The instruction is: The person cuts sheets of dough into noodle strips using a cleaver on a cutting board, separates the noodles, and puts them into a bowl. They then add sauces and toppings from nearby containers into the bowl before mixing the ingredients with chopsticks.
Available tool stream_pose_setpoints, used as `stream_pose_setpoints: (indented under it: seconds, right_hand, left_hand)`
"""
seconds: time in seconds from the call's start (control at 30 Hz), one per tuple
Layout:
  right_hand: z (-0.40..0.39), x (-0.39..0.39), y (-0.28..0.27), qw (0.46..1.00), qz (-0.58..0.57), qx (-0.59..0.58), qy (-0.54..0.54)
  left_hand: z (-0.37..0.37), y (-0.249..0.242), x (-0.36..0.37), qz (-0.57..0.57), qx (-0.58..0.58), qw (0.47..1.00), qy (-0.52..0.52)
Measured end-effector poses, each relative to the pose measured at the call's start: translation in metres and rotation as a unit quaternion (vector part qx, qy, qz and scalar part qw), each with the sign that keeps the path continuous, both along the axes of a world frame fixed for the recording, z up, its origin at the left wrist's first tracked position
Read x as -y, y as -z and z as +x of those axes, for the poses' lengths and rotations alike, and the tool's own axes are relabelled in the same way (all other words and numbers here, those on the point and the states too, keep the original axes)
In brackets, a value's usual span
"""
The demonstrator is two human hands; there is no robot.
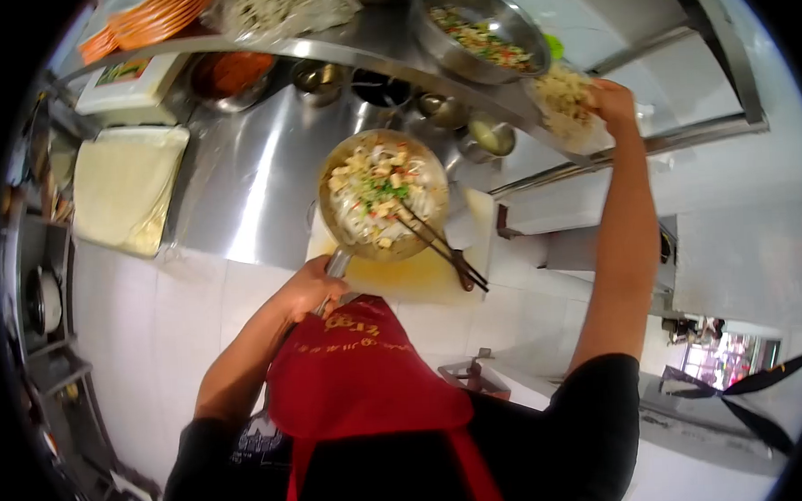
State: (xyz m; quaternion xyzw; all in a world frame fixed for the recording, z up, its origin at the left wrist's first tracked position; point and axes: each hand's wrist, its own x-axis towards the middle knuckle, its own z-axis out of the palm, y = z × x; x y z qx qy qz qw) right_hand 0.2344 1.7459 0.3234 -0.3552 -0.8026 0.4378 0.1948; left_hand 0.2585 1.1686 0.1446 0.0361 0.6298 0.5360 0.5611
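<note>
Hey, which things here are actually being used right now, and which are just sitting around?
In use: left hand holding the noodle pan; chopsticks resting on it; right hand on the bag of noodles.

Lying about: steel mixing bowl, orange plates, folded cloth, cutting board.

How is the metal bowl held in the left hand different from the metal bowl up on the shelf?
The held bowl is gripped by the left hand, with chopsticks resting in it; the shelf bowl stands untouched, without utensils. The held bowl shows pale food; the shelf bowl's food looks more colourful. Both are shiny metal.
</note>
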Motion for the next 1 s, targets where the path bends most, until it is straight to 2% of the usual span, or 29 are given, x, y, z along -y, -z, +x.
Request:
stream_pose_setpoints:
  seconds: [0.07,0.13,0.2,0.27,0.3,0.37,0.4,0.47,0.53,0.6,0.67,0.77,0.83,0.9,0.93,1.0]
  right_hand:
    - [0.004,0.022,-0.013,0.999,0.021,-0.019,0.029]
    - [0.005,0.022,-0.01,0.999,-0.006,-0.039,0.027]
    - [0.008,0.026,-0.012,0.998,-0.01,-0.041,0.049]
    - [0.01,0.025,-0.011,0.982,-0.095,-0.145,0.07]
    - [0.011,0.037,-0.014,0.983,-0.096,-0.143,0.071]
    - [0.018,0.09,-0.019,0.96,-0.115,-0.253,0.008]
    - [0.023,0.115,-0.012,0.961,-0.115,-0.25,0.012]
    - [0.026,0.168,0.006,0.963,-0.153,-0.197,-0.097]
    - [0.023,0.21,0.05,0.968,-0.135,-0.161,-0.14]
    - [0.021,0.253,0.081,0.961,-0.188,-0.007,-0.201]
    - [0.016,0.29,0.102,0.974,-0.04,0.105,-0.197]
    - [0.004,0.285,0.15,0.974,0.004,0.053,-0.22]
    - [0.005,0.292,0.133,0.973,0.03,0.089,-0.209]
    - [0.012,0.29,0.12,0.98,-0.004,-0.02,-0.198]
    - [0.017,0.289,0.096,0.981,0.007,-0.024,-0.191]
    - [0.033,0.271,0.039,0.992,0.099,-0.047,-0.069]
  left_hand:
    - [-0.001,0.001,0.004,-0.008,-0.004,1.0,0.004]
    - [-0.005,-0.021,0.004,-0.004,0.014,1.0,0.013]
    - [-0.007,-0.012,0.005,0.0,0.005,1.0,0.017]
    - [-0.01,-0.006,0.003,0.008,-0.004,1.0,0.021]
    - [-0.011,-0.007,0.005,0.014,0.003,1.0,0.021]
    - [-0.012,-0.005,0.008,0.017,0.016,0.999,0.024]
    - [-0.013,-0.004,0.008,0.024,0.021,0.999,0.026]
    - [-0.016,-0.003,0.009,0.032,0.027,0.999,0.031]
    - [-0.018,-0.006,0.01,0.035,0.029,0.998,0.034]
    - [-0.019,-0.006,0.011,0.034,0.034,0.998,0.036]
    - [-0.021,-0.006,0.011,0.034,0.038,0.998,0.041]
    - [-0.023,-0.004,0.01,0.019,0.034,0.998,0.052]
    - [-0.024,0.002,0.011,0.019,0.034,0.997,0.061]
    - [-0.022,0.002,0.013,0.012,0.021,0.998,0.065]
    - [-0.023,0.002,0.01,0.007,0.005,0.998,0.069]
    - [-0.022,0.01,0.014,0.026,0.003,0.997,0.069]
